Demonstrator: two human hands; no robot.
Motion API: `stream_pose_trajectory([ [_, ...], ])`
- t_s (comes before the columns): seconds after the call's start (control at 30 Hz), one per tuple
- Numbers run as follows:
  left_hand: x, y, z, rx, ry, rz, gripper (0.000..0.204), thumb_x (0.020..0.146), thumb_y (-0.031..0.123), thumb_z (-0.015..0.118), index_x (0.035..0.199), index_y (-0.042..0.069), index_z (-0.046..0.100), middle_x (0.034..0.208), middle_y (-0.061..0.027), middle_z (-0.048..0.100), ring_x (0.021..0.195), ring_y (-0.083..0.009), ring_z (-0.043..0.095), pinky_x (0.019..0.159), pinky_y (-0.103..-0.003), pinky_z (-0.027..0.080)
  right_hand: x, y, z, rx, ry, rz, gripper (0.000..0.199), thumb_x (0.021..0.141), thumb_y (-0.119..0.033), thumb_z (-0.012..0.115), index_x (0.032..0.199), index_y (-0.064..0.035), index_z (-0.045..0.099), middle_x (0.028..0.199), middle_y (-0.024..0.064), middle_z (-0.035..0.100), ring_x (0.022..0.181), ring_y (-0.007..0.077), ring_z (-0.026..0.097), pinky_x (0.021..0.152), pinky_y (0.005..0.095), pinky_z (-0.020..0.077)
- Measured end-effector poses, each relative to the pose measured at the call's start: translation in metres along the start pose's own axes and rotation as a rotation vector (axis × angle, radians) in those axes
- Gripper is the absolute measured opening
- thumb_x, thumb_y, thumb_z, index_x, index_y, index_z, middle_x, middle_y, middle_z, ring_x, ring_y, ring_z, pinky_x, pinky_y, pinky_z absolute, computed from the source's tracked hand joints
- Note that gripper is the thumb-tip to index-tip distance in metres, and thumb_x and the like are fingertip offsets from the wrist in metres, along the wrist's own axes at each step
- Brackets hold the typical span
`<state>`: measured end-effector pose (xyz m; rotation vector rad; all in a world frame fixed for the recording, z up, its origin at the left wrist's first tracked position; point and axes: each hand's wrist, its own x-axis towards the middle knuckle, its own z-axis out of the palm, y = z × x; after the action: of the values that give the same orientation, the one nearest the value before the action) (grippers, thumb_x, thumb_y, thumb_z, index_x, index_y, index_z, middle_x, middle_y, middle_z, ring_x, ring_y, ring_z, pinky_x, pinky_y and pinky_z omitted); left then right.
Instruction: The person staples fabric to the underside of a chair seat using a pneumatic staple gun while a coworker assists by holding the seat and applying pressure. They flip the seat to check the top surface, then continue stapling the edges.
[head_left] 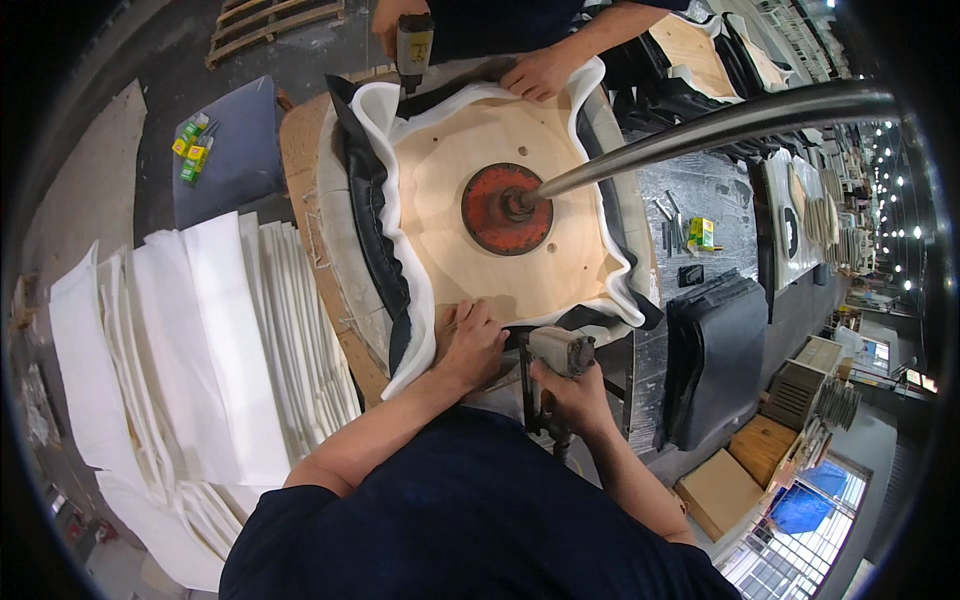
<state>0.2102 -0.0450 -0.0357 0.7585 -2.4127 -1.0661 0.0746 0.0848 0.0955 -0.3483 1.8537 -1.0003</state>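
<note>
You're apparently stapling the black cover [369, 215], right grip [580, 400] closed around the staple gun [558, 348], left grip [472, 343] impossible to judge, and the next shot likely needs taut edges.

The top edge cuts off the co-worker [490, 26] at twelve o'clock, the red disc [484, 222] hides the middle of the wooden panel [436, 232], the right hand [578, 397] near five covers the grip of the power tool [560, 352], and lights [917, 233] near three (mere specks) blur.
</note>
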Motion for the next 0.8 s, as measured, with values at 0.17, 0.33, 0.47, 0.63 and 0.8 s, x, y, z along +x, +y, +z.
stream_pose_trajectory([
  [0.17, 0.005, 0.008, -0.010, 0.058, -0.156, -0.074, 0.019, 0.096, 0.019, 0.073, 0.083, 0.005, 0.075, 0.110, -0.0139, 0.060, 0.109, -0.0361, 0.055, 0.092, -0.050, 0.041, 0.006, -0.005, 0.009, 0.006, 0.004, 0.049, 0.037, 0.102, -0.017, 0.079, 0.135, -0.0027, 0.070, 0.087, -0.0006, 0.070, 0.057, 0.0084, 0.058, 0.052, 0.0285, 0.0454],
  [0.33, 0.004, 0.008, -0.012, 0.056, -0.107, -0.063, 0.022, 0.097, 0.019, 0.074, 0.081, 0.005, 0.075, 0.105, -0.0132, 0.058, 0.106, -0.0353, 0.055, 0.090, -0.051, 0.042, 0.008, -0.015, 0.015, -0.031, -0.029, 0.090, 0.027, 0.102, -0.016, 0.078, 0.124, -0.0019, 0.073, 0.091, -0.0004, 0.071, 0.062, 0.0085, 0.060, 0.055, 0.0277, 0.0460],
  [0.47, 0.004, 0.011, -0.013, 0.068, -0.113, -0.060, 0.023, 0.097, 0.019, 0.075, 0.079, 0.004, 0.074, 0.102, -0.0131, 0.058, 0.104, -0.0358, 0.055, 0.089, -0.051, 0.042, 0.012, -0.010, 0.017, -0.083, -0.011, 0.013, 0.024, 0.102, -0.017, 0.080, 0.122, -0.0046, 0.077, 0.080, -0.0024, 0.069, 0.057, 0.0077, 0.058, 0.052, 0.0295, 0.0446],
  [0.63, 0.003, 0.010, -0.011, 0.048, -0.135, -0.085, 0.019, 0.096, 0.018, 0.073, 0.085, 0.004, 0.076, 0.106, -0.0141, 0.060, 0.107, -0.0356, 0.056, 0.091, -0.050, 0.043, 0.019, -0.020, 0.020, -0.127, 0.020, 0.083, 0.022, 0.100, -0.018, 0.081, 0.117, -0.0043, 0.078, 0.078, -0.0018, 0.069, 0.055, 0.0081, 0.058, 0.051, 0.0298, 0.0439],
  [0.8, 0.010, 0.018, -0.019, 0.094, -0.190, -0.106, 0.016, 0.094, 0.018, 0.074, 0.090, 0.003, 0.079, 0.110, -0.0151, 0.062, 0.111, -0.0371, 0.057, 0.096, -0.051, 0.044, 0.018, -0.023, 0.014, -0.130, -0.008, 0.043, 0.013, 0.101, -0.015, 0.079, 0.101, -0.0025, 0.074, 0.071, -0.0013, 0.065, 0.052, 0.0095, 0.056, 0.048, 0.0293, 0.0441],
])
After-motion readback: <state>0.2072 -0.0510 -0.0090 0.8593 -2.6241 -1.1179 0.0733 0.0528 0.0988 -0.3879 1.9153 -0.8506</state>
